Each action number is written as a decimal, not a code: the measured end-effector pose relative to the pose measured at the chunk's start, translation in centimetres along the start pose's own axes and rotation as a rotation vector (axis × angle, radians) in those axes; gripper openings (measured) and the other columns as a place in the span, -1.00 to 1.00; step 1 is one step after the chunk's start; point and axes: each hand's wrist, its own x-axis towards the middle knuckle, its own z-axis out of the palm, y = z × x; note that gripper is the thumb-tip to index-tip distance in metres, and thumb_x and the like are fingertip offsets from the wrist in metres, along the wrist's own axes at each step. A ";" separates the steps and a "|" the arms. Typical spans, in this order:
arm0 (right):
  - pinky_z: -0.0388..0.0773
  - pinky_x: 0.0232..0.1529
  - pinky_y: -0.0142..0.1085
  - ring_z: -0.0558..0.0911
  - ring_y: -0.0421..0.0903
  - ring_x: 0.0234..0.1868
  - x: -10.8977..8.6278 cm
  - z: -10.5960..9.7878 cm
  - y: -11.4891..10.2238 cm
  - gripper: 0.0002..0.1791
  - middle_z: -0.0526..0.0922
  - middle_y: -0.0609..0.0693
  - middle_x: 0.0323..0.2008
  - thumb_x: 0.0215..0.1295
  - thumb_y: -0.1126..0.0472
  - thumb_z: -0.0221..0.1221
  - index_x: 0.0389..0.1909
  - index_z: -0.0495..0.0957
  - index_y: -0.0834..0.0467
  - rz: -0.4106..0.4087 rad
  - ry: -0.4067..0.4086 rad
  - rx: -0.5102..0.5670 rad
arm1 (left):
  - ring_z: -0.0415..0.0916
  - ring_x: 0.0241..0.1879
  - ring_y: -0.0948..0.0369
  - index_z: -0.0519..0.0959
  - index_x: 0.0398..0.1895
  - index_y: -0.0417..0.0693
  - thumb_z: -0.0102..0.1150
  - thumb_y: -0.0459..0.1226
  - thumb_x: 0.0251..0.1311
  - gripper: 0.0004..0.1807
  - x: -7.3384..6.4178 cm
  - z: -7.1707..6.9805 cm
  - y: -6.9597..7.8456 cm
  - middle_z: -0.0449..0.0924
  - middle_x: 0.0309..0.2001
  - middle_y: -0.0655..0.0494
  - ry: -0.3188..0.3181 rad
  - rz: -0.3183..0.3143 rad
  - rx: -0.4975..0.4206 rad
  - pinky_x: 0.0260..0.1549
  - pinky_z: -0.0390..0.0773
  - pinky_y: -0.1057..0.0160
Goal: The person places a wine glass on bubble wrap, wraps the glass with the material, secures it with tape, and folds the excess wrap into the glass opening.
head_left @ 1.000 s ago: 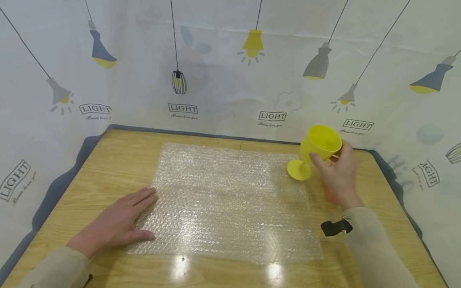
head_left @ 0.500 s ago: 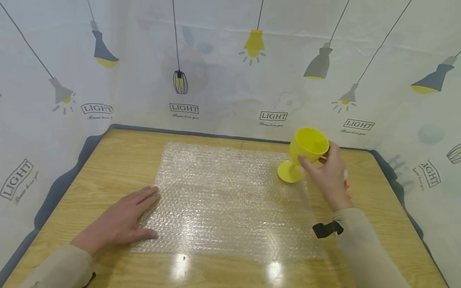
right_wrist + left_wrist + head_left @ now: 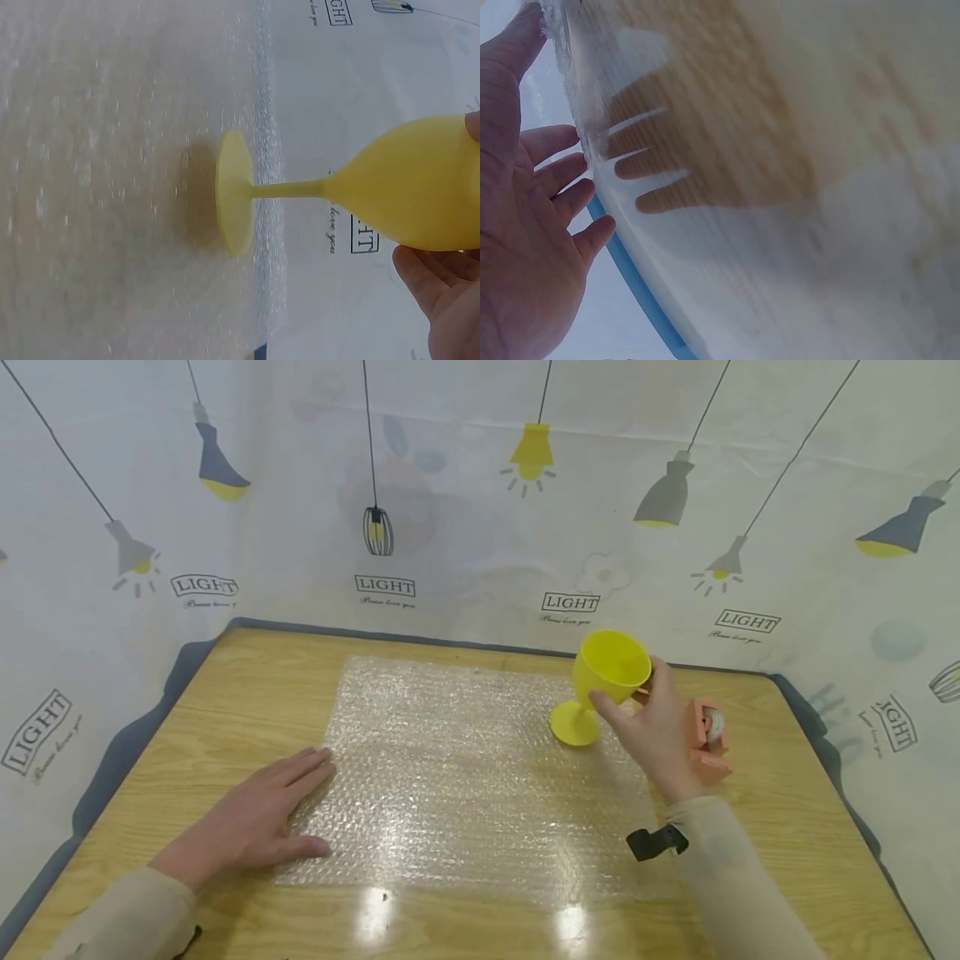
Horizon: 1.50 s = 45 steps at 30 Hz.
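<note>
A yellow goblet (image 3: 612,670) with a stem and round foot is held upright by my right hand (image 3: 654,727), thumb on the near side of the bowl and fingers round the far side. In the right wrist view the foot of the goblet (image 3: 236,193) is close over a sheet of clear bubble wrap (image 3: 465,777). My left hand (image 3: 251,814) lies with fingers stretched out at the left edge of the bubble wrap. The left wrist view shows that hand (image 3: 536,202) with its fingers spread apart, holding nothing.
A pink tape dispenser (image 3: 708,747) with a roll of tape stands on the wooden table (image 3: 247,693), right of the bubble wrap and partly behind my right hand. A white cloth backdrop (image 3: 465,527) printed with lamps rises along the table's back and sides.
My right hand has carried the goblet to the left, over the bubble wrap, and slightly lower. The tape dispenser has come into fuller sight. My left hand has stayed nearly still.
</note>
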 end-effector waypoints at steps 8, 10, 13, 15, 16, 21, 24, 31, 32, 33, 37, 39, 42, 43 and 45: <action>0.57 0.27 0.12 0.55 0.15 0.21 -0.4 1.8 -1.1 -0.18 0.49 0.21 0.26 0.25 0.17 0.44 0.42 0.23 0.29 -0.037 -0.026 0.029 | 0.22 0.48 -0.22 0.32 0.51 -0.24 0.24 0.41 0.11 0.13 0.0 0.1 -0.2 0.23 0.54 -0.23 -0.023 -0.009 0.002 0.41 0.32 -0.24; 0.58 0.26 0.13 0.56 0.15 0.20 -0.5 2.2 -1.2 -0.18 0.50 0.20 0.26 0.25 0.20 0.45 0.41 0.24 0.30 -0.050 -0.031 0.042 | 0.21 0.48 -0.22 0.31 0.51 -0.24 0.24 0.41 0.12 0.13 -0.1 0.1 -0.2 0.23 0.54 -0.23 -0.027 -0.012 0.000 0.41 0.31 -0.24; 0.60 0.22 0.15 0.56 0.16 0.18 -0.8 2.8 -1.6 -0.19 0.50 0.21 0.25 0.23 0.21 0.46 0.40 0.25 0.31 -0.067 -0.039 0.052 | 0.21 0.49 -0.22 0.31 0.52 -0.24 0.23 0.40 0.13 0.12 0.0 0.2 -0.2 0.22 0.54 -0.23 -0.032 -0.012 0.000 0.40 0.32 -0.25; 0.61 0.20 0.16 0.57 0.17 0.17 -1.0 3.1 -1.8 -0.18 0.51 0.21 0.25 0.21 0.21 0.48 0.39 0.26 0.31 -0.080 -0.044 0.057 | 0.22 0.48 -0.23 0.30 0.52 -0.24 0.23 0.40 0.14 0.12 0.0 0.2 -0.2 0.23 0.54 -0.23 -0.032 -0.008 -0.002 0.40 0.33 -0.26; 0.61 0.19 0.15 0.57 0.17 0.16 -1.1 3.3 -1.9 -0.17 0.51 0.21 0.24 0.20 0.21 0.48 0.39 0.26 0.32 -0.085 -0.047 0.060 | 0.22 0.48 -0.23 0.30 0.52 -0.24 0.23 0.40 0.14 0.11 0.0 0.2 -0.2 0.23 0.54 -0.23 -0.032 -0.007 -0.002 0.40 0.33 -0.26; 0.63 0.20 0.10 0.57 0.15 0.18 -1.4 4.3 -2.4 -0.14 0.51 0.21 0.23 0.15 0.23 0.51 0.39 0.26 0.32 -0.101 -0.064 0.081 | 0.21 0.49 -0.22 0.30 0.52 -0.24 0.23 0.39 0.15 0.11 0.0 0.2 -0.1 0.22 0.54 -0.23 -0.032 -0.009 -0.004 0.40 0.32 -0.26; 0.63 0.20 0.08 0.57 0.13 0.18 -1.6 4.8 -2.6 -0.13 0.51 0.19 0.23 0.14 0.24 0.51 0.39 0.26 0.30 -0.109 -0.075 0.085 | 0.21 0.49 -0.22 0.30 0.52 -0.23 0.22 0.39 0.16 0.11 0.0 0.1 -0.1 0.21 0.55 -0.22 -0.038 -0.012 -0.004 0.40 0.32 -0.26; 0.63 0.20 0.07 0.58 0.12 0.18 -1.8 5.8 -3.3 -0.15 0.53 0.17 0.23 0.13 0.24 0.51 0.38 0.28 0.28 -0.122 -0.093 0.111 | 0.22 0.48 -0.23 0.31 0.51 -0.24 0.23 0.39 0.15 0.10 -0.1 0.2 -0.1 0.23 0.54 -0.23 -0.029 -0.008 -0.004 0.39 0.34 -0.27; 0.63 0.21 0.07 0.58 0.12 0.18 -1.9 5.9 -3.4 -0.15 0.53 0.17 0.22 0.13 0.24 0.51 0.38 0.29 0.28 -0.122 -0.095 0.114 | 0.23 0.48 -0.23 0.32 0.51 -0.24 0.24 0.39 0.15 0.10 -0.1 0.2 -0.1 0.23 0.54 -0.23 -0.024 -0.005 -0.002 0.38 0.35 -0.27; 0.63 0.21 0.07 0.58 0.12 0.18 -1.9 6.0 -3.5 -0.16 0.53 0.17 0.22 0.13 0.24 0.51 0.37 0.29 0.29 -0.123 -0.099 0.117 | 0.23 0.47 -0.23 0.32 0.51 -0.24 0.24 0.39 0.15 0.10 -0.1 0.3 -0.1 0.24 0.53 -0.23 -0.020 -0.005 -0.002 0.38 0.35 -0.27; 0.63 0.22 0.07 0.59 0.11 0.19 -2.1 6.5 -3.9 -0.18 0.54 0.16 0.22 0.14 0.24 0.50 0.35 0.29 0.29 -0.139 -0.111 0.126 | 0.24 0.47 -0.23 0.32 0.51 -0.24 0.24 0.39 0.14 0.10 -0.1 0.3 -0.2 0.25 0.53 -0.22 -0.013 0.001 0.001 0.38 0.36 -0.27; 0.63 0.22 0.07 0.59 0.10 0.19 -2.1 6.8 -4.1 -0.18 0.55 0.16 0.21 0.13 0.24 0.51 0.36 0.30 0.29 -0.153 -0.115 0.135 | 0.24 0.47 -0.23 0.32 0.51 -0.24 0.24 0.39 0.14 0.10 -0.2 0.4 -0.2 0.25 0.53 -0.22 -0.013 0.000 0.004 0.38 0.35 -0.26; 0.64 0.21 0.07 0.60 0.11 0.19 -2.2 7.2 -4.5 -0.18 0.56 0.16 0.21 0.12 0.26 0.51 0.35 0.30 0.30 -0.170 -0.121 0.148 | 0.24 0.47 -0.23 0.32 0.50 -0.25 0.23 0.39 0.15 0.11 -0.1 0.5 -0.2 0.25 0.53 -0.23 -0.012 0.003 0.010 0.39 0.35 -0.26; 0.64 0.21 0.07 0.60 0.10 0.18 -2.3 7.4 -4.6 -0.17 0.56 0.16 0.20 0.12 0.25 0.51 0.36 0.30 0.30 -0.174 -0.125 0.147 | 0.23 0.47 -0.22 0.32 0.51 -0.25 0.23 0.40 0.15 0.11 -0.1 0.5 -0.3 0.25 0.53 -0.23 -0.013 0.001 0.013 0.40 0.34 -0.25; 0.64 0.20 0.06 0.60 0.10 0.17 -2.3 7.7 -4.9 -0.17 0.57 0.16 0.20 0.12 0.25 0.51 0.35 0.30 0.30 -0.179 -0.132 0.150 | 0.22 0.48 -0.22 0.31 0.51 -0.25 0.23 0.39 0.15 0.11 -0.1 0.6 -0.3 0.24 0.53 -0.23 -0.016 -0.002 0.017 0.41 0.32 -0.25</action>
